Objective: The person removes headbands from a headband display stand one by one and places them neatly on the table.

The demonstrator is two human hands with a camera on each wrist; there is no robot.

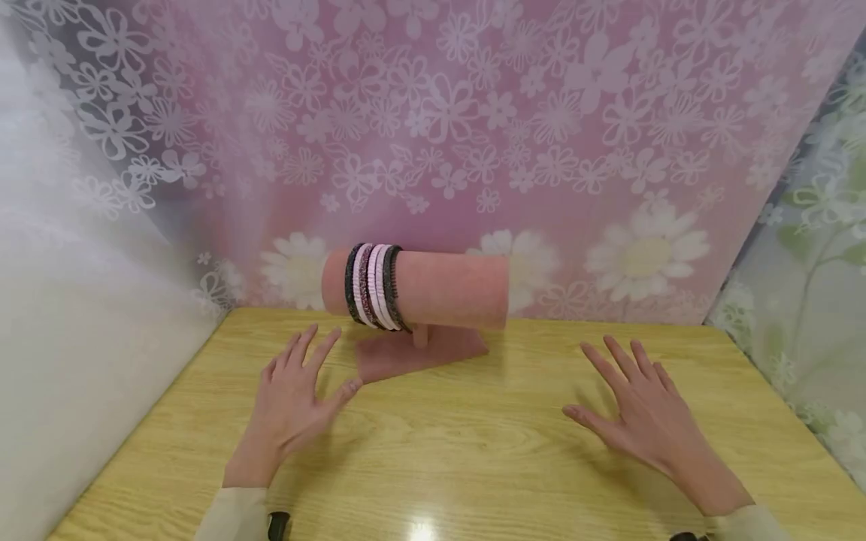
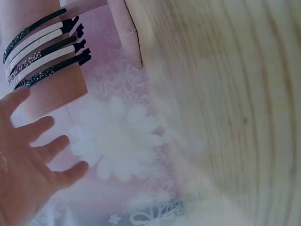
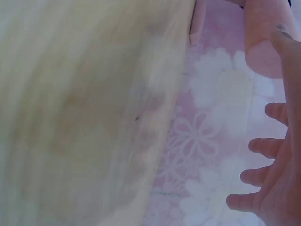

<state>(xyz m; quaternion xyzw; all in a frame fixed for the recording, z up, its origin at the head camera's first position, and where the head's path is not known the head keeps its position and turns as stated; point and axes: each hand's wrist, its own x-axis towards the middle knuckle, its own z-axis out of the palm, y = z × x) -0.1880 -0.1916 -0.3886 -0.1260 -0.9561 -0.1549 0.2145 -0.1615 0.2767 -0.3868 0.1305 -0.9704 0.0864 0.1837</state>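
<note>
A pink padded display stand [image 1: 449, 289] with a horizontal roll stands at the back of the table. Several hair bands [image 1: 373, 287], some dark and glittery, others pale pink, circle the left part of its roll. In the left wrist view the bands [image 2: 44, 52] show their dark ends beneath the roll. My left hand [image 1: 291, 406], fingers spread, hovers at the stand's front left and holds nothing. Well to the right of the stand, my right hand [image 1: 643, 413] is also spread over the table with nothing in it. The stand's flat base [image 1: 406, 357] rests on the wood.
The wood-grain table [image 1: 460, 451] reaches back to a pink curtain [image 1: 433, 135] printed with white flowers. A white sheet [image 1: 88, 315] hangs along the left side, and a leaf-patterned curtain [image 1: 812, 300] along the right.
</note>
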